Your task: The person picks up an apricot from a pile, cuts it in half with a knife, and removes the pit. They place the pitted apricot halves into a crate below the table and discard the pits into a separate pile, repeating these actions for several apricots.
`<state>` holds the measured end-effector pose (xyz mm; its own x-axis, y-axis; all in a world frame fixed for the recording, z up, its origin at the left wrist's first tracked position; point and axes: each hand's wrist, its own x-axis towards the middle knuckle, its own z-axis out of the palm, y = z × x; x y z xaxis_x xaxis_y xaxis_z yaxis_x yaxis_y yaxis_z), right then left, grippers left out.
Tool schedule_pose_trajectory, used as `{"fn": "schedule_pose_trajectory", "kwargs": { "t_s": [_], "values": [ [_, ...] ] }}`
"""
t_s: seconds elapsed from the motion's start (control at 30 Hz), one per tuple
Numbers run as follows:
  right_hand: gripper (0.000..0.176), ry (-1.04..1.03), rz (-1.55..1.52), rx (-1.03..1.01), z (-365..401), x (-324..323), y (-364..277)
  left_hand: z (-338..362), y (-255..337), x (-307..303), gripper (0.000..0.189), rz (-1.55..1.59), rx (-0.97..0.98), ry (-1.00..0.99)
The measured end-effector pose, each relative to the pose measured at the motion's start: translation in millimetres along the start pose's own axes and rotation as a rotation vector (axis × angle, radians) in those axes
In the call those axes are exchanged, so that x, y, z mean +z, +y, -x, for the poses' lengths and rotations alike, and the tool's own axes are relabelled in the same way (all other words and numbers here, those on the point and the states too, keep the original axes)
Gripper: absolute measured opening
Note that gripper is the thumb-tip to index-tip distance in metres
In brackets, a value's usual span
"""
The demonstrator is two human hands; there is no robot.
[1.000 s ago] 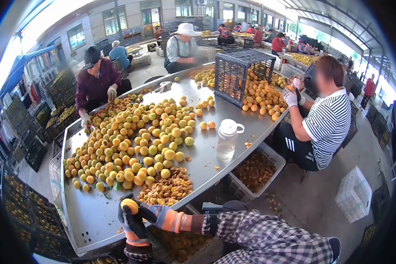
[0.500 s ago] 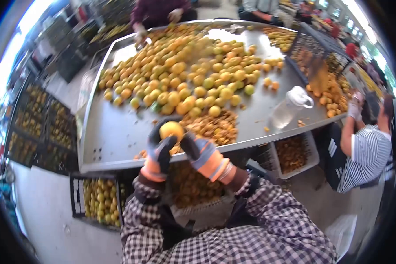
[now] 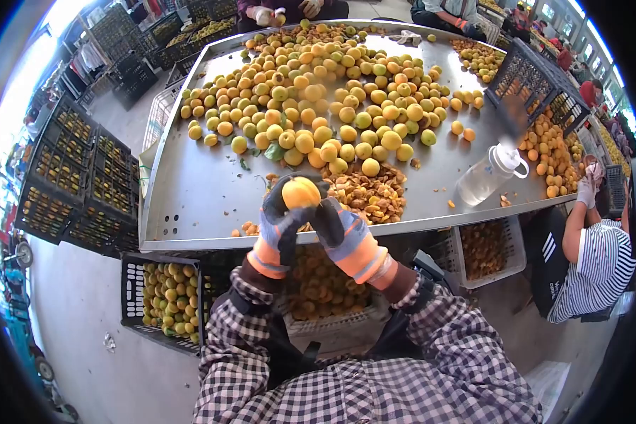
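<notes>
Both gloved hands, left hand [image 3: 275, 233] and right hand [image 3: 343, 233], clasp one round yellow-orange apricot [image 3: 301, 192] above the steel sorting table [image 3: 191, 198]'s near edge; brown pit pile [image 3: 367, 194] just beyond.

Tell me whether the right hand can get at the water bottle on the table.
Probably yes: only bare table lies between the right hand and the water bottle, though its fingers grip a fruit.

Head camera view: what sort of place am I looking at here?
Likely a fruit-processing shed: a long metal table heaped with yellow-orange fruit, stacked crates of fruit beside it, seated workers, and the left hand and right hand gripping a single fruit.
</notes>
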<state>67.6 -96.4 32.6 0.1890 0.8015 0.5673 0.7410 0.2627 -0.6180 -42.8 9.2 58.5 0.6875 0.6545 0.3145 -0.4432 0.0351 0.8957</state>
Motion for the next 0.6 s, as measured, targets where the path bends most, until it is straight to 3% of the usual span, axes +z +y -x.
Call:
{"fn": "schedule_pose_trajectory", "kwargs": {
  "t_s": [0.03,0.1,0.23,0.3,0.37,0.43,0.47,0.57,0.6],
  "values": [
    [0.025,0.004,-0.003,0.006,0.8,4.9,0.9,10.1,11.0,15.8,0.054,0.206,-0.21,0.063],
    [0.024,0.01,-0.05,0.059,-1.4,10.4,2.3,16.6,-30.6,-3.4,0.054,0.384,-0.312,0.083],
    [0.02,-0.025,0.048,0.136,-4.1,-0.7,5.2,2.1,-7.7,9.5,0.053,0.165,-0.276,0.087],
    [0.021,-0.023,0.061,0.097,-2.7,-2.6,6.6,-1.2,-20.6,-6.4,0.039,-0.268,-0.065,0.112],
    [0.024,-0.107,0.211,0.076,-1.9,0.8,8.8,1.7,-19.3,-3.1,0.039,-0.315,-0.014,0.191],
    [0.026,-0.078,0.13,0.079,-0.1,13.9,12.9,0.9,-21.5,-4.5,0.04,-0.222,-0.05,0.197],
    [0.027,-0.05,0.05,0.081,1.2,20.3,14.2,4.7,-20.8,3.3,0.041,0.087,-0.225,0.228],
    [0.029,-0.077,0.041,0.194,1.2,26.1,21.8,-1.5,-28.8,0.3,0.042,0.048,-0.291,0.264],
    [0.028,-0.043,0.039,0.247,3.4,27.0,23.9,-4.0,-27.3,-4.4,0.042,-0.116,-0.329,0.248]
  ]
}}
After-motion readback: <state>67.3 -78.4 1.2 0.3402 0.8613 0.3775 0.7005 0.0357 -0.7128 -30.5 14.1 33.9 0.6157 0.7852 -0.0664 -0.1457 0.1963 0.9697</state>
